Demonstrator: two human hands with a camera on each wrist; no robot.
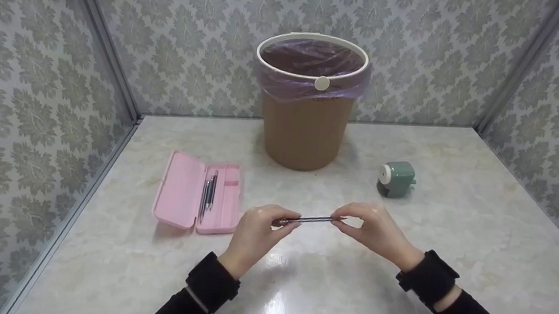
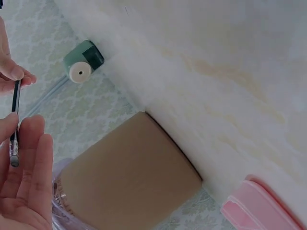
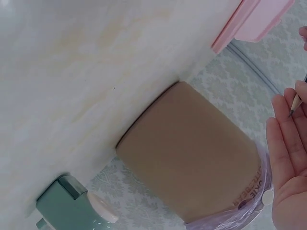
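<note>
A dark, slim pencil (image 1: 315,219) is held level between both hands above the table. My left hand (image 1: 258,232) pinches its eraser end between thumb and fingers; a metal band and grey eraser (image 2: 14,160) show in the left wrist view. At the other end, my right hand (image 1: 380,232) pinches the pencil near its sharpened point (image 3: 293,106). To the left of the hands lies an open pink pencil case (image 1: 227,213), with several pencils (image 1: 210,189) in its left compartment. A green desk pencil sharpener (image 1: 399,180) with a white front stands beyond the right hand.
A brown waste bin (image 1: 305,134) lined with a purple bag (image 1: 286,88) stands at the back of the marbled table (image 1: 327,295). Patterned wall panels (image 1: 413,47) enclose the back and both sides.
</note>
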